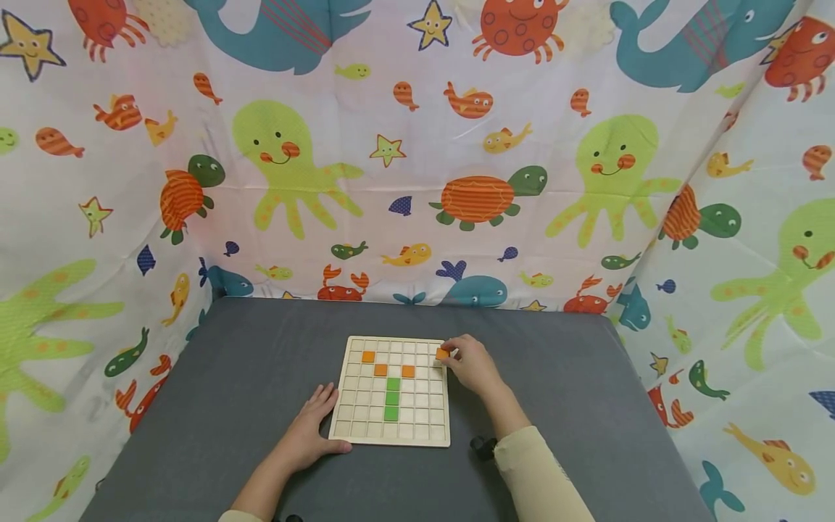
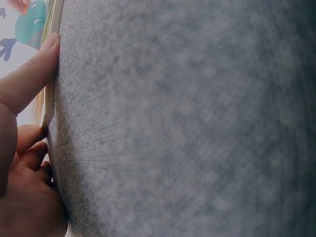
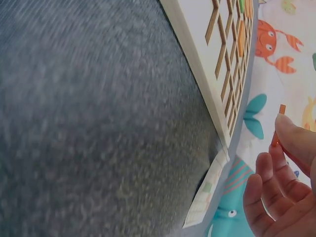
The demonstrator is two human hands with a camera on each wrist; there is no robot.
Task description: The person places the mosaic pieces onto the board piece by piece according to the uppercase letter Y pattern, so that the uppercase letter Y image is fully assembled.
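A square wooden grid board (image 1: 391, 441) lies on the grey table. Three orange square tiles, one of them near the upper left (image 1: 368, 357), and a column of three green tiles (image 1: 392, 398) sit in its cells. My right hand (image 1: 475, 366) pinches another orange tile (image 1: 442, 354) between thumb and fingers, over the board's upper right corner. In the right wrist view that tile (image 3: 278, 126) shows edge-on, raised off the grid. At the lower left corner rests my left hand (image 1: 306, 435), fingers extended along the side and thumb (image 2: 37, 74) against the front edge.
Grey cloth covers the table (image 1: 274, 341) around the board. Behind it and at both sides hangs a white curtain (image 1: 391, 217) printed with sea animals. A small black device (image 1: 483, 448) is at the right wrist, by the pale sleeve cuff (image 1: 522, 449).
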